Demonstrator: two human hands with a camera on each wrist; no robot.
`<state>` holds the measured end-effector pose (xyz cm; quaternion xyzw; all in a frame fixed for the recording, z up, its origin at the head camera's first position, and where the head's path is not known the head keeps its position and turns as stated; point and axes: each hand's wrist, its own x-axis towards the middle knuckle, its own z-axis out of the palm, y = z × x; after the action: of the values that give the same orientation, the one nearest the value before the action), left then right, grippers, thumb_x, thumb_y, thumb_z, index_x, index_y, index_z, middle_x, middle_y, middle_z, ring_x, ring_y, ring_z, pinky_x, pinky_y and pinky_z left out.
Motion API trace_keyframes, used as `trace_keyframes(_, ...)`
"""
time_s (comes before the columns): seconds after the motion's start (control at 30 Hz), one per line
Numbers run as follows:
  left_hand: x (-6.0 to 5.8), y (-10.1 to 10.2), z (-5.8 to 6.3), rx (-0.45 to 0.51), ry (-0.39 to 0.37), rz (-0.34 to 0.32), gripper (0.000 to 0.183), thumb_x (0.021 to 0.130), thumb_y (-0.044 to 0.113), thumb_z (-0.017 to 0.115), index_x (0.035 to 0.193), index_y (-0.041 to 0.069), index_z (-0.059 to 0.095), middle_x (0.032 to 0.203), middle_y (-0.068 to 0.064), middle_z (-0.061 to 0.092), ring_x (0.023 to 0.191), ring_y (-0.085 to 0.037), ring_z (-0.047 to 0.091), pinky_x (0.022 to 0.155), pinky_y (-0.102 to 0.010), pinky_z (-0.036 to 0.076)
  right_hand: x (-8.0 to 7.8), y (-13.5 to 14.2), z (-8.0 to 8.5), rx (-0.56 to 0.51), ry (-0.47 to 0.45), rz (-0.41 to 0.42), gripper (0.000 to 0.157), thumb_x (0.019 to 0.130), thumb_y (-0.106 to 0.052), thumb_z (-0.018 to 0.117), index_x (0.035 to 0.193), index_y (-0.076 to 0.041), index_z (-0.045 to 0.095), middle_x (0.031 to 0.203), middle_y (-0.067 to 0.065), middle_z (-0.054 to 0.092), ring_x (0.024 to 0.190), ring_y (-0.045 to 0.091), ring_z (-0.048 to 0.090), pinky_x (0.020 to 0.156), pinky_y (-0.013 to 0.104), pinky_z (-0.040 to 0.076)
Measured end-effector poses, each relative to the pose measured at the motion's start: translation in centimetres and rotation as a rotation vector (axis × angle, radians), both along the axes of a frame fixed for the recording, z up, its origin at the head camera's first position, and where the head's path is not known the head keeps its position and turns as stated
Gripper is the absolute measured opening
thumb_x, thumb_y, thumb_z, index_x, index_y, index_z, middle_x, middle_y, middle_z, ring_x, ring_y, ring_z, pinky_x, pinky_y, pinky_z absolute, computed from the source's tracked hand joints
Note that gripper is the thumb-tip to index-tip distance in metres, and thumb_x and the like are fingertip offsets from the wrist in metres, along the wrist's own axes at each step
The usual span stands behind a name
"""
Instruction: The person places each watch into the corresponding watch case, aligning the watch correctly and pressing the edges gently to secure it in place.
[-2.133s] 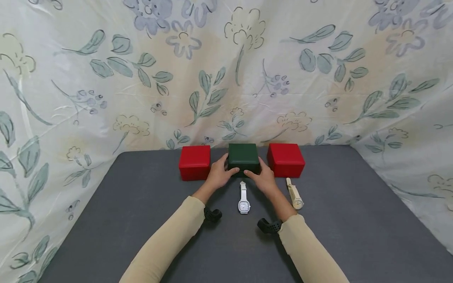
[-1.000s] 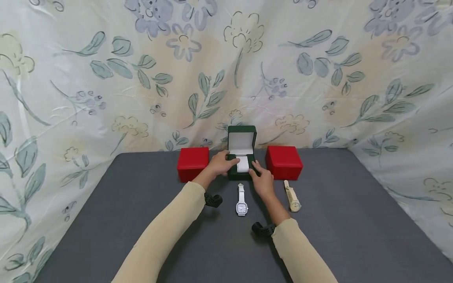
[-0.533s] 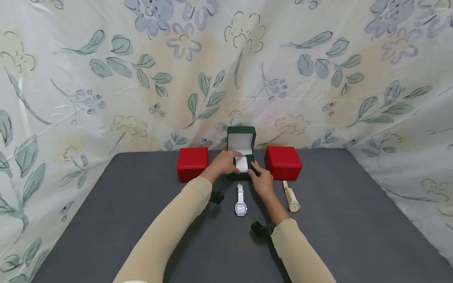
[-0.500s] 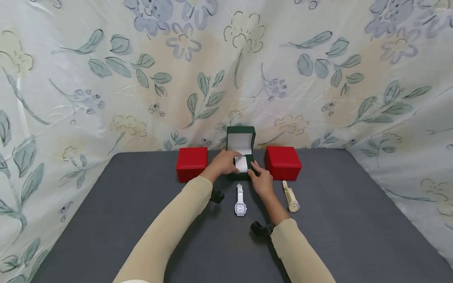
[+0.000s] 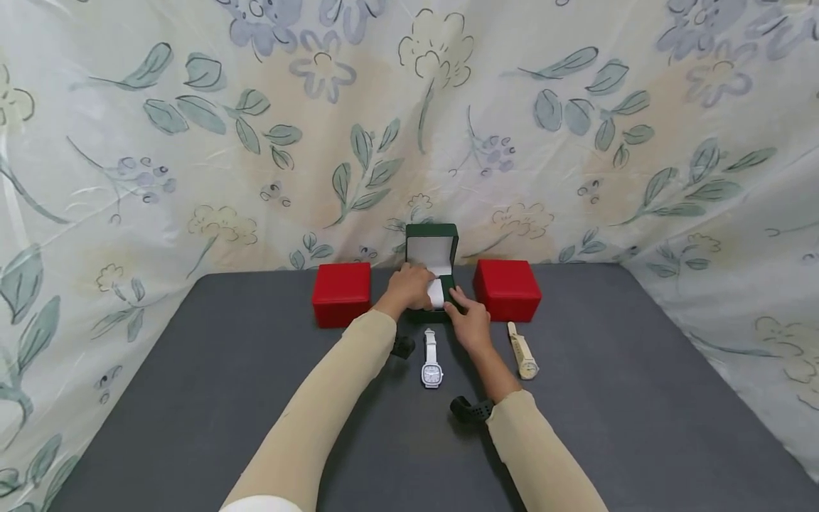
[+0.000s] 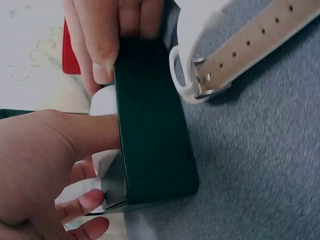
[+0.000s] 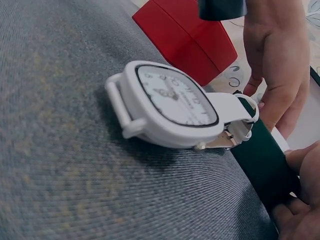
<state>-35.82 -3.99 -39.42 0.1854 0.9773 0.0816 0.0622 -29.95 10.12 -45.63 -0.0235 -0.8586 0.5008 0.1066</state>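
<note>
A green watch box stands with its lid raised, showing a white lining. My left hand reaches into it and pinches the white watch cushion. In the left wrist view, the left thumb goes down beside the cushion, behind the box's front wall; the other fingers curl on its far side. My right hand grips the box at its right front corner. A white watch lies in front of the box, face up, large in the right wrist view.
A red box stands left of the green box and another red box right of it, both with lids down. A cream watch lies before the right one. A floral cloth hangs behind the grey table.
The green box's lid has swung up from closed. My left hand has moved from the box's left side onto the cushion, covering more of it. The right hand stays at the box's right side.
</note>
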Motion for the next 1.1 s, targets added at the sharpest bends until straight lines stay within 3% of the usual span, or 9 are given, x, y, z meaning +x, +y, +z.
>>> trace_keyframes(0.17, 0.0, -0.4, 0.4, 0.066, -0.020, 0.004, 0.065, 0.079, 0.030, 0.077, 0.139, 0.017, 0.053, 0.137, -0.006, 0.051, 0.118, -0.026, 0.048, 0.096, -0.046, 0.048, -0.3, 0.1, 0.0, -0.028, -0.033, 0.001, 0.043, 0.094, -0.022, 0.063, 0.136, -0.015, 0.056, 0.144, 0.003, 0.051, 0.142, 0.026, 0.038, 0.117, 0.049, 0.029)
trace_keyframes(0.3, 0.3, -1.3, 1.1, 0.196, 0.002, -0.029, 0.069, 0.079, 0.028, 0.079, 0.140, 0.012, 0.050, 0.143, -0.009, 0.046, 0.120, -0.027, 0.051, 0.098, -0.046, 0.049, -0.3, -0.2, 0.0, -0.045, -0.028, -0.011, 0.042, 0.093, -0.021, 0.063, 0.135, -0.015, 0.057, 0.143, 0.003, 0.053, 0.141, 0.027, 0.039, 0.116, 0.048, 0.030)
trace_keyframes(0.47, 1.9, -3.3, 1.5, 0.491, -0.023, -0.064, 0.074, 0.082, 0.025, 0.077, 0.144, 0.010, 0.040, 0.145, -0.011, 0.044, 0.124, -0.028, 0.050, 0.102, -0.045, 0.047, -0.4, -0.2, 0.0, -0.042, -0.027, -0.011, 0.043, 0.094, -0.021, 0.062, 0.136, -0.014, 0.056, 0.143, 0.004, 0.052, 0.141, 0.028, 0.039, 0.116, 0.049, 0.030)
trace_keyframes(0.63, 4.2, -5.2, 0.3, 0.833, -0.161, -0.084, 0.073, 0.079, 0.023, 0.079, 0.142, 0.018, 0.042, 0.138, -0.006, 0.048, 0.116, -0.026, 0.057, 0.091, -0.038, 0.055, -0.3, 0.1, 0.0, -0.042, -0.034, -0.017, 0.044, 0.094, -0.019, 0.061, 0.137, -0.013, 0.055, 0.145, 0.005, 0.050, 0.142, 0.028, 0.038, 0.117, 0.050, 0.027)
trace_keyframes(0.77, 6.1, -6.5, -0.8, 1.006, -0.248, -0.063, 0.071, 0.078, 0.023, 0.080, 0.140, 0.029, 0.046, 0.140, 0.000, 0.045, 0.123, -0.027, 0.050, 0.087, -0.038, 0.056, -0.2, 0.3, 0.1, -0.036, -0.049, -0.016, 0.044, 0.094, -0.020, 0.061, 0.137, -0.014, 0.055, 0.146, 0.005, 0.050, 0.142, 0.028, 0.037, 0.117, 0.051, 0.027)
trace_keyframes(0.93, 7.9, -7.7, -1.5, 1.110, -0.279, -0.035, 0.073, 0.078, 0.019, 0.079, 0.141, 0.032, 0.044, 0.143, 0.002, 0.042, 0.128, -0.030, 0.044, 0.088, -0.040, 0.055, -0.3, 0.2, 0.1, -0.033, -0.058, -0.005, 0.044, 0.095, -0.021, 0.060, 0.138, -0.014, 0.055, 0.146, 0.005, 0.049, 0.142, 0.029, 0.036, 0.117, 0.051, 0.027)
trace_keyframes(1.1, 8.9, -8.5, -1.9, 1.154, -0.272, -0.035, 0.073, 0.078, 0.013, 0.078, 0.141, 0.027, 0.044, 0.143, -0.003, 0.043, 0.127, -0.032, 0.044, 0.092, -0.041, 0.055, -0.4, 0.2, 0.1, -0.035, -0.057, -0.001, 0.044, 0.095, -0.019, 0.061, 0.138, -0.014, 0.054, 0.146, 0.006, 0.049, 0.142, 0.030, 0.036, 0.116, 0.052, 0.026)
